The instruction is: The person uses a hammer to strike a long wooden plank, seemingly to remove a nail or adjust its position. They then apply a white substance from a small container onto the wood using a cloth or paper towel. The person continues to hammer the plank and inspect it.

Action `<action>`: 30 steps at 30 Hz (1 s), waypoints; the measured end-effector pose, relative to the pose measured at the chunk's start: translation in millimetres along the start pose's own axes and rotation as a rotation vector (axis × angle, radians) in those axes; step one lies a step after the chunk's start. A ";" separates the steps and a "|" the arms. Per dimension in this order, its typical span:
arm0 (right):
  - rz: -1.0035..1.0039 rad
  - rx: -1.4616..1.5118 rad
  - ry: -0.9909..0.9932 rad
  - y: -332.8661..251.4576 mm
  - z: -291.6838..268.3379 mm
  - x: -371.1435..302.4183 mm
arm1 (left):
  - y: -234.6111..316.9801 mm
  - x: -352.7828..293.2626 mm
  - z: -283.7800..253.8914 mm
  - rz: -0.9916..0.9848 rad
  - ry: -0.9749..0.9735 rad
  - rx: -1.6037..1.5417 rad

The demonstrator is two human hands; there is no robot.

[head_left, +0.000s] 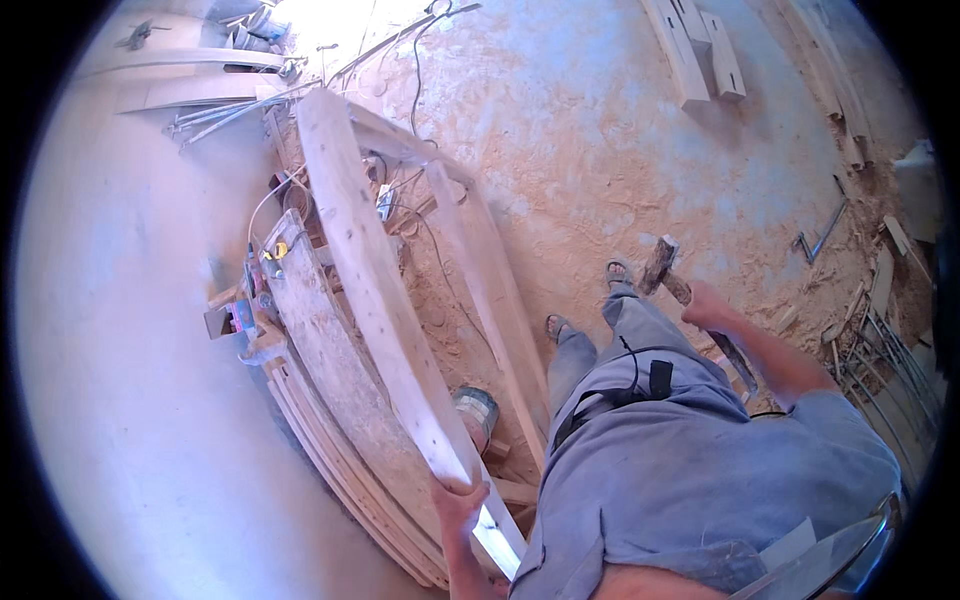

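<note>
My left hand (pixel 460 508) is closed around the near part of a long pale wooden beam (pixel 375 270). This beam is one side of a wooden frame; a short crosspiece (pixel 390 138) joins it at the far end to a second long beam (pixel 485 270). In my right hand (pixel 708 307), held out to the right over the floor, is a hammer (pixel 658 264) with a worn, dusty head. Its handle runs back past my fist toward my forearm, and the head is apart from the frame.
Left of the frame lie a rough plank (pixel 320 310), a yellow tape measure (pixel 281 249) and long curved strips (pixel 330 470). A bucket (pixel 478 412) stands between the beams. A cable (pixel 416 80) crosses the sawdust-covered floor. Cut timbers (pixel 690 50) lie far right; metal rods (pixel 890 370) lie nearer.
</note>
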State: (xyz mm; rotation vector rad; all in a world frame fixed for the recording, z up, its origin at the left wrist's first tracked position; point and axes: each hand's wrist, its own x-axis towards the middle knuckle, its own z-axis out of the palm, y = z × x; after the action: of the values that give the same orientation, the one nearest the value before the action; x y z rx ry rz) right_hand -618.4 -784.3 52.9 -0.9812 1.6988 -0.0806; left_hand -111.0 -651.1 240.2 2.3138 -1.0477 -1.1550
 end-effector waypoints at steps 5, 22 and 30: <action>0.023 0.016 0.006 12.7 -36.3 25.3 | 32.2 41.1 28.1 0.109 -0.005 0.132; -0.495 -0.156 0.152 -233.2 -118.7 147.4 | 261.7 260.5 70.0 0.237 0.376 0.496; -0.548 -0.065 0.029 -397.7 -142.1 213.2 | 365.9 332.3 80.4 0.069 0.422 0.470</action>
State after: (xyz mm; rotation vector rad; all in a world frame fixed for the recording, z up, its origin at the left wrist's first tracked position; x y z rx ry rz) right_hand -521.3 -1237.9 145.8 -1.4782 1.4234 -0.4012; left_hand -212.6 -1141.4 227.9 2.6756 -1.3159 -0.3806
